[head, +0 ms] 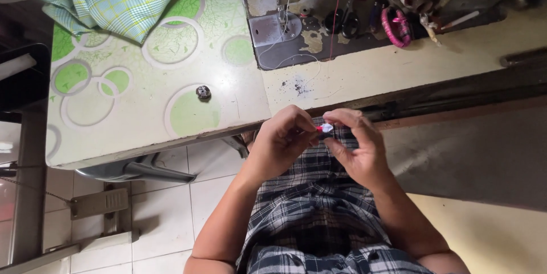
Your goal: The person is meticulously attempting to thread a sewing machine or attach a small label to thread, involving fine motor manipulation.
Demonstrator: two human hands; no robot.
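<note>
Both hands, left (281,144) and right (358,147), pinch a small red-and-silver bobbin (325,128) above the lap, just below the tabletop (142,114) edge.

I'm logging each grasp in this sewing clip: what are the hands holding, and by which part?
A small shiny metal piece with a red end, pinched between the fingertips of the left hand and right hand; which part cannot be told.

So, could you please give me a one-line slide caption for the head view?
Both hands, left hand and right hand, pinch a small shiny bobbin before the sewing machine.
</note>
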